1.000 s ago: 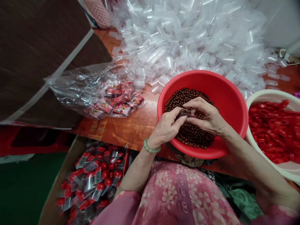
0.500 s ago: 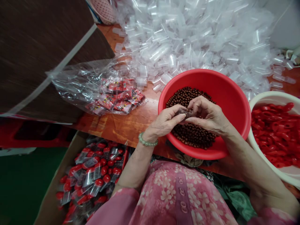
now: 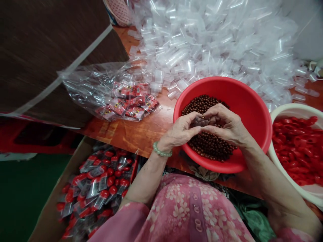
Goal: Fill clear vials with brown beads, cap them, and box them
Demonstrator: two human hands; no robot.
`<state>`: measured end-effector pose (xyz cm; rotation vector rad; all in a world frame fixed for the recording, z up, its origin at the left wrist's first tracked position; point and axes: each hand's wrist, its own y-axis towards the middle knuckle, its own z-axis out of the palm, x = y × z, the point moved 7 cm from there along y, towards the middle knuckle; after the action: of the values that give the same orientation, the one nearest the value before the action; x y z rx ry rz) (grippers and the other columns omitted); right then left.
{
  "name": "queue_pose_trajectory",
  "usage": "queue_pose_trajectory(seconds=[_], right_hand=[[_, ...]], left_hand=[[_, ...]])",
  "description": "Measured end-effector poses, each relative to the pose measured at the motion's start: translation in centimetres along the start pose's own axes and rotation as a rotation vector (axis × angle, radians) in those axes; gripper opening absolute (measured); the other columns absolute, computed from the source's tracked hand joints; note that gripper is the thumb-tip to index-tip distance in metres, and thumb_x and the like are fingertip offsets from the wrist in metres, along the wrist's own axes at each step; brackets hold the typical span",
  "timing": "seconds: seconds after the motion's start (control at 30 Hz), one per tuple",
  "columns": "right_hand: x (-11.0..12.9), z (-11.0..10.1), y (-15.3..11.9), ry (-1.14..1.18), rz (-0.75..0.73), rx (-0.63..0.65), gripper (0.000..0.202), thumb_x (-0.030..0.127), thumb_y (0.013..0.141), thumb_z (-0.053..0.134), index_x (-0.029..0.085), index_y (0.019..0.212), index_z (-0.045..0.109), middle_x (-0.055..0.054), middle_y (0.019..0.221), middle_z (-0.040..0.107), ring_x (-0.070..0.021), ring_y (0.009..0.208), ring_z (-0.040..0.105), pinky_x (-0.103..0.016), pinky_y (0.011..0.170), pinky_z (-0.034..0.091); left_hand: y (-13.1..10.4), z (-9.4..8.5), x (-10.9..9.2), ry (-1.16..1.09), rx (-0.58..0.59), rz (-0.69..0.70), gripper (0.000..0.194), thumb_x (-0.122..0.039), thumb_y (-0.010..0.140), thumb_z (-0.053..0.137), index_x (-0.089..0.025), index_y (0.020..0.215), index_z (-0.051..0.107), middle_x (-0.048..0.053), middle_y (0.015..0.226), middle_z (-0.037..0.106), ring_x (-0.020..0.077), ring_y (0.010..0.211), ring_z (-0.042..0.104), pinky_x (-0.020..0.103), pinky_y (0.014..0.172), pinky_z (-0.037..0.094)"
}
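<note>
both my hands meet over the red basin (image 3: 254,111), my left hand (image 3: 180,131) and right hand (image 3: 227,126) pinching one small clear tube (image 3: 200,121) between thumbs and fingertips, fingers closed narrow around it; it looks part filled with brown beads, though how full i cannot tell. just under the grip lie the loose brown beads (image 3: 209,144), a good heap of them yet in the basin. to the right of my hands the white basin (image 3: 285,109) holds the red caps (image 3: 297,144). beyond my hands a big pile of empty clear tubes (image 3: 214,43) waits, so i judge most of the work is left. down to the left of my left wrist, the cardboard box (image 3: 65,178) holds the finished capped tubes (image 3: 101,185), a fair layer done. further left on the table (image 3: 131,134) sits a clear bag of red packets (image 3: 131,102).
</note>
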<state>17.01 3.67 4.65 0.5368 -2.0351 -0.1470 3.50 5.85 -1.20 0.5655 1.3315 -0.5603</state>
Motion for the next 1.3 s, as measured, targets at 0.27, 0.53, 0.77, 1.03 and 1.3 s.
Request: queue_pose_trajectory(seconds=[0.27,0.53,0.77,1.03,1.3], right_hand=[[-1.1,0.1,0.2,0.034,0.038,0.014,0.037,0.052,0.084,0.082,0.026,0.110,0.078,-0.003,0.094,0.065,-0.0154,0.080,0.059,-0.030,0.071,0.049],[-1.3,-0.2,0.1,0.140,0.043,-0.062,0.022,0.043,0.079,0.087,0.029,0.095,0.080,-0.004,0.097,0.065,-0.0170,0.088,0.061,-0.033,0.079,0.052],[-1.3,-0.3,0.2,0.268,0.100,-0.101,0.025,0.041,0.077,0.089,0.025,0.080,0.070,-0.003,0.094,0.064,-0.0170,0.086,0.058,-0.032,0.078,0.050],[-1.0,-1.5,-0.2,0.266,0.147,-0.165,0.027,0.042,0.081,0.086,0.023,0.075,0.067,-0.001,0.078,0.064,-0.0165,0.076,0.059,-0.031,0.073,0.049],[-1.2,-0.5,-0.6,0.193,0.167,-0.077,0.048,0.046,0.083,0.084,0.028,0.126,0.071,0.000,0.087,0.063,-0.0150,0.080,0.060,-0.029,0.072,0.051]], left_hand=[[0.2,0.0,-0.3,0.033,0.010,0.035,0.027,-0.029,0.084,0.073,-0.016,0.106,0.067,0.006,0.105,0.072,0.0204,0.103,0.065,0.035,0.098,0.051],[0.4,0.2,-0.5,-0.053,0.024,0.015,0.029,-0.024,0.078,0.073,-0.014,0.104,0.066,0.003,0.097,0.069,0.0151,0.092,0.063,0.029,0.088,0.047],[0.7,0.3,-0.6,-0.016,0.016,0.028,0.019,-0.022,0.079,0.071,-0.014,0.096,0.067,0.003,0.096,0.069,0.0137,0.089,0.061,0.029,0.088,0.047],[0.5,0.1,-0.6,-0.207,0.001,-0.007,0.027,-0.015,0.077,0.072,-0.016,0.104,0.067,0.004,0.102,0.071,0.0150,0.096,0.065,0.032,0.096,0.053],[0.4,0.3,-0.8,-0.228,0.043,0.001,0.030,-0.019,0.076,0.079,-0.015,0.105,0.069,0.007,0.111,0.072,0.0193,0.110,0.067,0.034,0.105,0.051]])
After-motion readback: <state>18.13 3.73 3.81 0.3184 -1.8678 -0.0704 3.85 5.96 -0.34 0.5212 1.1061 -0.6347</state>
